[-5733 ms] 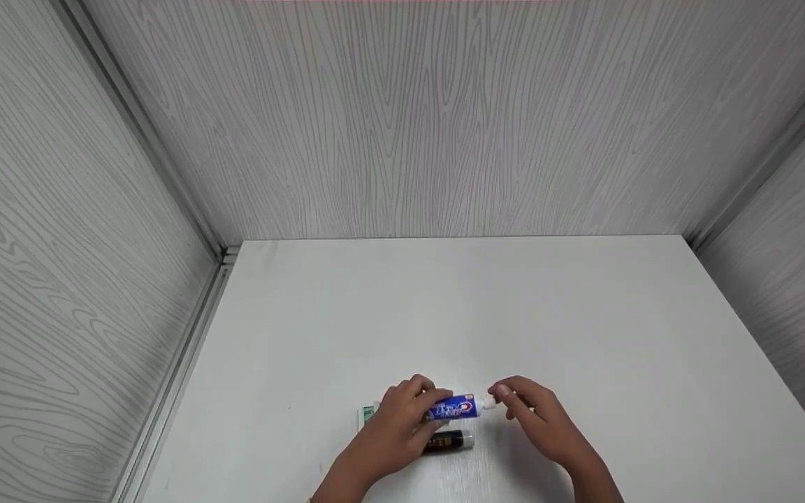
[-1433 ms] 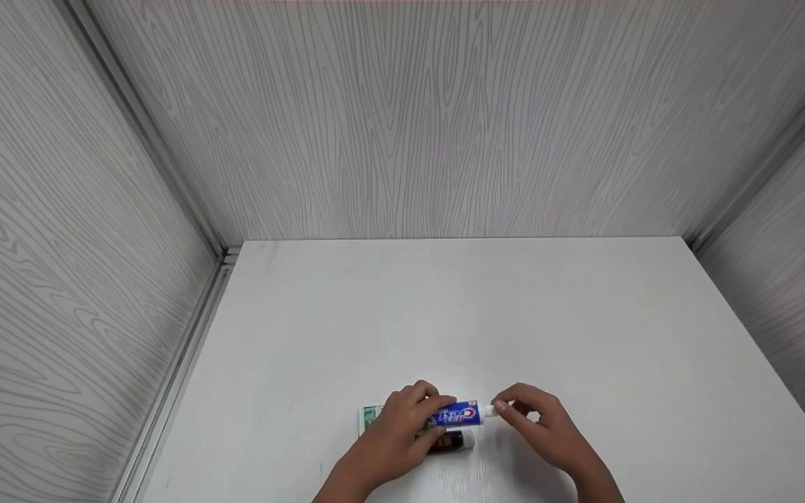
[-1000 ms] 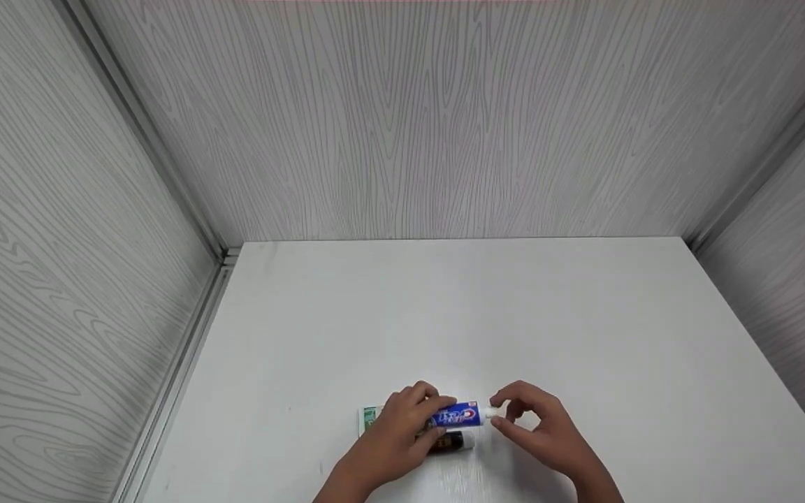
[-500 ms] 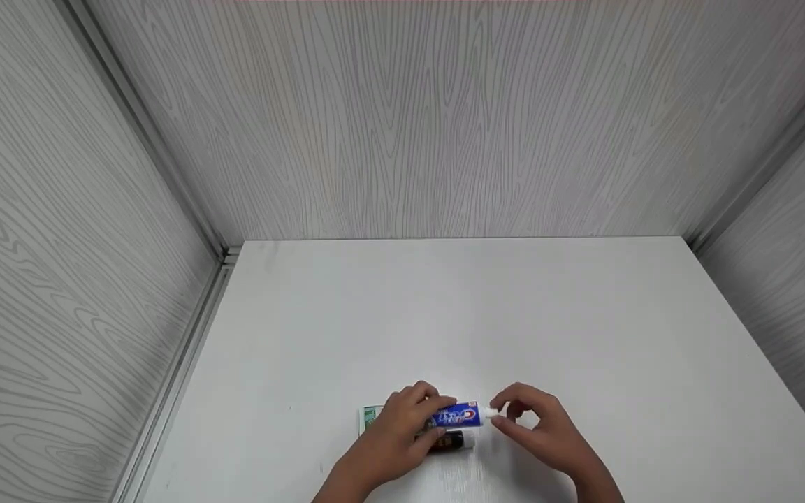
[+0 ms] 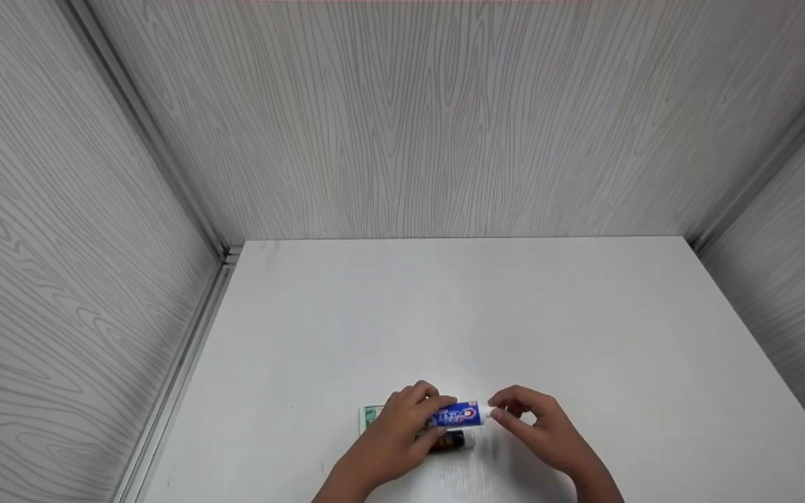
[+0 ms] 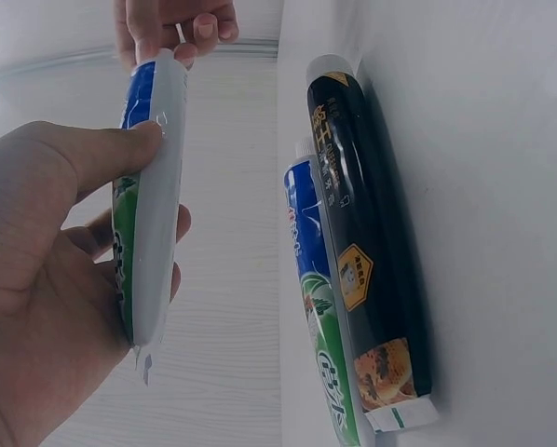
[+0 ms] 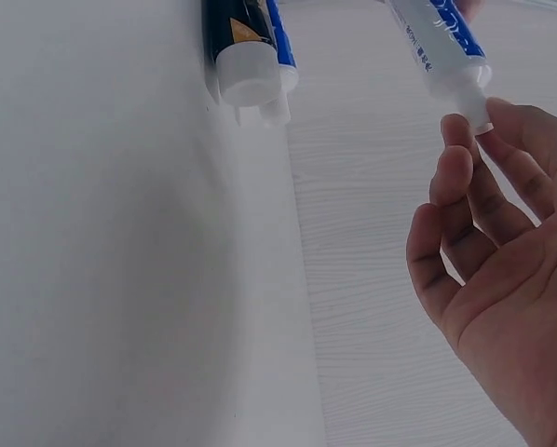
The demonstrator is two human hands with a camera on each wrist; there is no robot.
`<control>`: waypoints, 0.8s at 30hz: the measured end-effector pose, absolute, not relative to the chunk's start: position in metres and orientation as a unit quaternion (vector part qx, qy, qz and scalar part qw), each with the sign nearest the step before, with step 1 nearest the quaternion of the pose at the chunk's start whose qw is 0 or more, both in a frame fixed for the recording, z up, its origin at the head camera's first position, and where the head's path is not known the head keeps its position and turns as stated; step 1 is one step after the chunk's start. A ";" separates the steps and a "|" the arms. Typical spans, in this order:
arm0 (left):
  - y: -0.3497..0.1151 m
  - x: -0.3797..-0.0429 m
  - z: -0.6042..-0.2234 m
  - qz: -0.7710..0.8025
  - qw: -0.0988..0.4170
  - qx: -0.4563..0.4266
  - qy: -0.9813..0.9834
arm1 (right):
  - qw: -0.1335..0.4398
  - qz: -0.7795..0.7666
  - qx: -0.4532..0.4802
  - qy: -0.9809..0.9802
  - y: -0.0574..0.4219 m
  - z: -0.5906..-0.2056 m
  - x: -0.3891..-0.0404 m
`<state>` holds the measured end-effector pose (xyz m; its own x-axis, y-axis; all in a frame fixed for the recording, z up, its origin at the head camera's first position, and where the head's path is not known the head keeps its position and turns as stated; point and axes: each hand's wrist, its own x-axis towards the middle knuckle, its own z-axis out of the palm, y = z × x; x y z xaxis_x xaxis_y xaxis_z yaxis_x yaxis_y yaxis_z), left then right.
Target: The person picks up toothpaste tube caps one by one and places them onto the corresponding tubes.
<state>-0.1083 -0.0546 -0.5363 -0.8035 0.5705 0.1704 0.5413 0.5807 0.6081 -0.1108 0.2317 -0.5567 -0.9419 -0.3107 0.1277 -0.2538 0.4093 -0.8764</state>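
My left hand (image 5: 392, 436) grips a blue, green and white toothpaste tube (image 5: 458, 414) between thumb and fingers, its white cap end pointing right. In the left wrist view this tube is held above the table. At the cap end, my right hand (image 5: 542, 426) pinches the white cap (image 7: 474, 110) between thumb and fingertips; the cap sits at the tube's neck. Beneath the left hand lies a black toothpaste tube (image 6: 362, 233) with a white cap. Beside it lies another blue and green toothpaste tube (image 6: 318, 279), mostly covered by the left hand in the head view.
The white table (image 5: 465, 314) stretches out behind and to both sides of the hands. Wood-grain panels stand at the back (image 5: 409, 126), left (image 5: 46, 265) and right (image 5: 787, 230).
My right thumb and fingertip, spread around the cap a second ago, have drawn together on it. Since the earliest frame both hands and the tube have come slightly lower; the lying tubes stay put.
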 end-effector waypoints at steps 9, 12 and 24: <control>-0.054 -0.109 -0.538 0.339 0.019 0.316 0.886 | 0.028 -0.516 -0.157 0.841 0.232 -0.556 -0.110; -0.054 -0.109 -0.538 0.339 0.013 0.321 0.884 | 0.012 -0.517 -0.166 0.840 0.232 -0.557 -0.110; -0.054 -0.110 -0.538 0.345 0.009 0.327 0.880 | -0.005 -0.522 -0.211 0.826 0.234 -0.557 -0.111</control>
